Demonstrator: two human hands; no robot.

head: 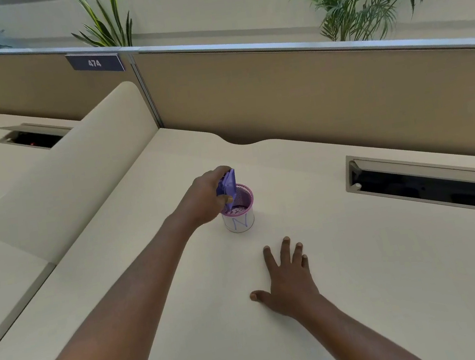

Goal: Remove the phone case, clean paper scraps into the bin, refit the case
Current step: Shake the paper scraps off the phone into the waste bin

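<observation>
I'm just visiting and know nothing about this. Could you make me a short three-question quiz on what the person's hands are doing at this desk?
1. True or false: the left hand holds a purple object over the small bin.
2. What is the right hand doing? A) gripping the bin B) lying flat and open on the desk C) holding a phone
3. Fill in: the number plate on the partition reads ___.

Key
1. True. The object, probably the phone case, is tipped over the bin's mouth.
2. B. The fingers are spread, nothing is in the hand, and it lies apart from the bin.
3. 474
</observation>
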